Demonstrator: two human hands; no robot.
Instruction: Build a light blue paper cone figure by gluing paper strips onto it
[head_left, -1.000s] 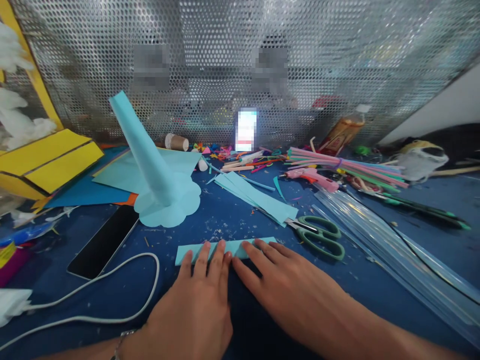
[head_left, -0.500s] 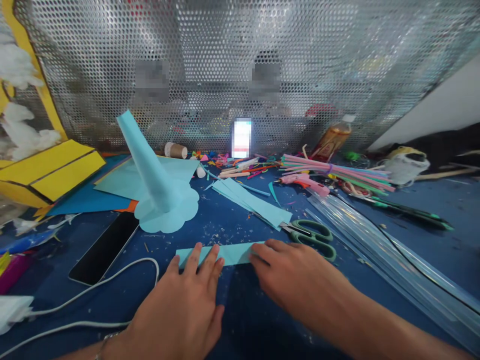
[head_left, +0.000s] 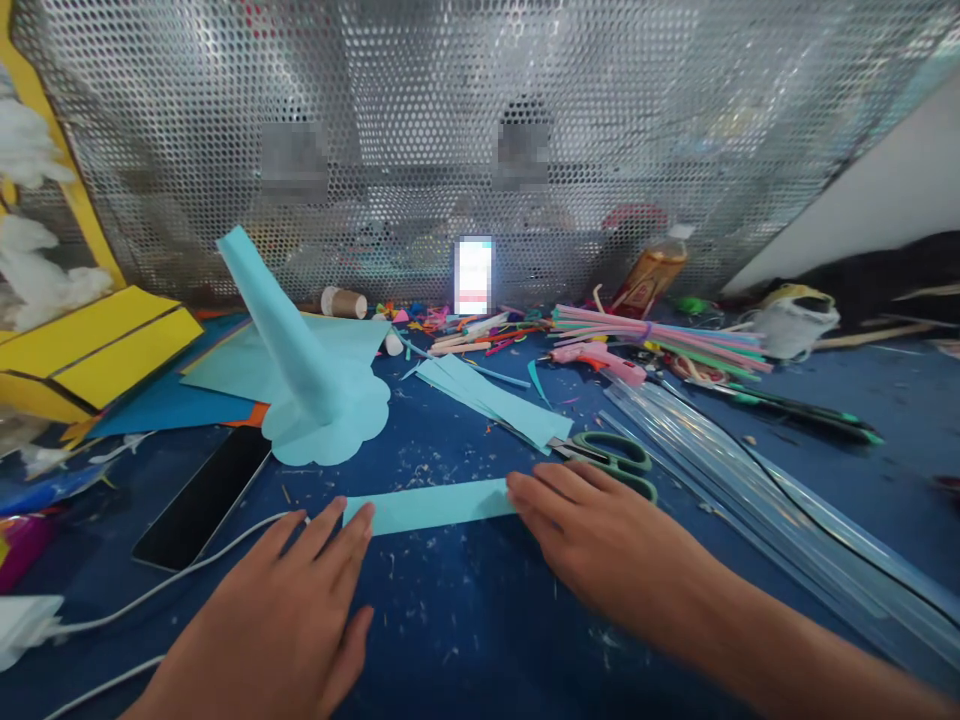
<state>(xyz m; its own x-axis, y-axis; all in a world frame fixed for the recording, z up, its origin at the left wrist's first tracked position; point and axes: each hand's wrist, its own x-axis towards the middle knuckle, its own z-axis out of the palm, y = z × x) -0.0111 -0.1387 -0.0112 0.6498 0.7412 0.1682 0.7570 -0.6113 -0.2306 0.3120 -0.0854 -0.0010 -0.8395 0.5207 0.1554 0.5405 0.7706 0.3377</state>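
A light blue paper strip [head_left: 435, 508] lies crosswise on the dark blue table in front of me. At its left end my left hand [head_left: 300, 590] is open, palm down, its fingertips touching the paper. My right hand [head_left: 592, 520] is closed over the strip's right end, fingers together; its thumb is hidden. Just beyond that hand are green-handled scissors [head_left: 619, 450], their blades partly under a few more light blue strips [head_left: 495, 395]. A blue paper cone [head_left: 281, 335] stands tilted on a scalloped blue paper base [head_left: 330, 430] at the left.
A black phone [head_left: 206, 495] and a white cable [head_left: 202, 560] lie to the left. Clear plastic strips [head_left: 720, 490], a pink glue gun [head_left: 596, 360] and a pipe cleaner bundle [head_left: 660, 335] are at the right. A perforated metal panel [head_left: 420, 120] closes off the back.
My left hand has slid left along the strip to its left end, baring the strip's middle. My right hand stays at the right end. The view has shifted slightly.
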